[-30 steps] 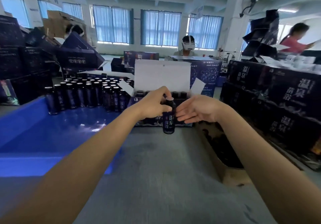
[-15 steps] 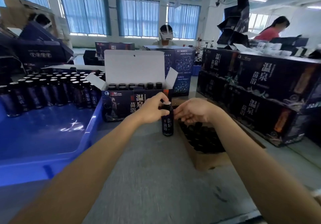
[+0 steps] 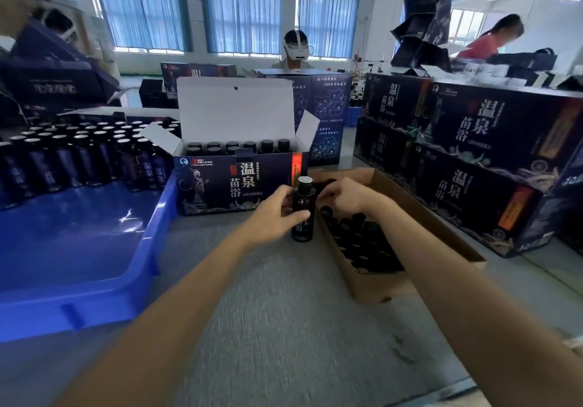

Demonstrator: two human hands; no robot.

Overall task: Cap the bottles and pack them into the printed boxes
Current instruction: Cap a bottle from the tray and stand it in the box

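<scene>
The grey table top [image 3: 284, 327] under my forearms had a fine, woven-looking grain. On it stood the bottle [image 3: 303, 196], upright: a narrow, dark, glossy cylinder with pale printed characters and a bare silvery top. It had no cap on it. My left hand [image 3: 274, 214] was wrapped round its body, thumb across the front. My right hand [image 3: 347, 198] lay just beside the bottle, fingers curled down over the black caps [image 3: 362, 239] heaped in a shallow brown cardboard tray [image 3: 378, 283]; whether it had one pinched I could not tell. To my left sat a smooth, shiny blue plastic crate [image 3: 94, 296], with rows of matching bottles [image 3: 79, 160] at its far end. Behind the bottle I held stood the printed box [image 3: 220, 185] — dark blue card, its white lid flap upright, black-capped bottles [image 3: 249, 146] lined up inside. More printed boxes [image 3: 489, 160] were stacked on the right. Farther off — tall windows with blue curtains [image 3: 243, 18], and a person in a white headset [image 3: 295, 50].
</scene>
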